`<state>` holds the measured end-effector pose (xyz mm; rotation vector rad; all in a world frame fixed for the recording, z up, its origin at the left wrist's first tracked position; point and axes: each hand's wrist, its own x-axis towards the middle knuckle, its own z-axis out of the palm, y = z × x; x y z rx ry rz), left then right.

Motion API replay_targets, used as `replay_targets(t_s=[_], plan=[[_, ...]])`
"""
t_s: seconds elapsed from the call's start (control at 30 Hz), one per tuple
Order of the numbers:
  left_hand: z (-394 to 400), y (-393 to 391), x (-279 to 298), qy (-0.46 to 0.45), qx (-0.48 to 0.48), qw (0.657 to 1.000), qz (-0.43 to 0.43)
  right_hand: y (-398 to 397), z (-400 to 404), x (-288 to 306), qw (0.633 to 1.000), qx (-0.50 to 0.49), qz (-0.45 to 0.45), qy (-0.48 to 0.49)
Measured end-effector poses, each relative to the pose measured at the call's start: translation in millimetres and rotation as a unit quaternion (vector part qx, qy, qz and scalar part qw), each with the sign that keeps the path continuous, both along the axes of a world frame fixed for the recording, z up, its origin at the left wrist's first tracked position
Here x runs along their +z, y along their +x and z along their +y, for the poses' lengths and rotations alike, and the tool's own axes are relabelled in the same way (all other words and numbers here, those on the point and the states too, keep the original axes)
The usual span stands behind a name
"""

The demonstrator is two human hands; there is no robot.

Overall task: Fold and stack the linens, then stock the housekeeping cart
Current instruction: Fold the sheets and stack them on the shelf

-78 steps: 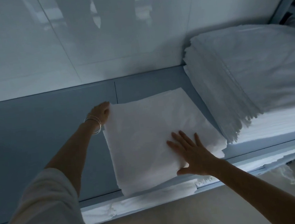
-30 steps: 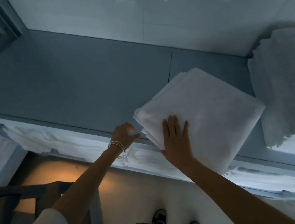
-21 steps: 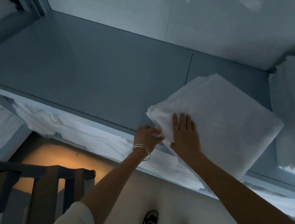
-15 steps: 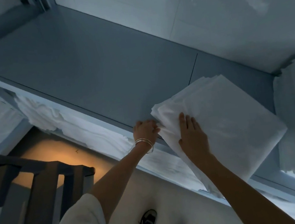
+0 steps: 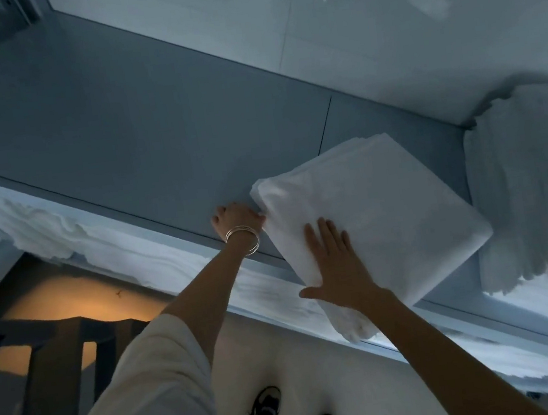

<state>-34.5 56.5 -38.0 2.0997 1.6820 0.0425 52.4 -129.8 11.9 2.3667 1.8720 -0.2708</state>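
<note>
head view | folded linen stack (image 5: 370,216) sits skewed on the grey shelf (image 5: 117,123), near corner hanging over the front edge | left hand (image 5: 238,219) pinches its left corner, right hand (image 5: 337,268) flat on top, fingers straight | risk imo: overhang could tip it off if either lets go

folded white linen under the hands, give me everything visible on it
The folded white linen is a thick, squarish bundle of soft layered cloth, lying flat on the grey shelf, turned diagonally, its near corner overhanging the shelf's front edge. The right hand presses flat on its near part; the left hand grips its left corner. To its right hangs a fringed white stack.
</note>
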Motion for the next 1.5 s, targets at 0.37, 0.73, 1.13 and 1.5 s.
replay_targets(t_s=[0.37,0.73,1.13,1.5], plan=[[-174,14,49,0.249,-0.369,0.869,-0.216,100,-104,19,0.993,0.020,0.020,0.113],[-215,59,22,0.202,-0.520,0.827,0.075,139,-133,-5,0.991,0.011,-0.127,0.028],[-145,-20,-14,0.468,-0.455,0.758,-0.012,87,-116,-41,0.977,-0.026,-0.130,0.164],[-126,5,-4,0.487,-0.381,0.778,-0.107,77,-103,-27,0.968,-0.050,-0.131,0.208]])
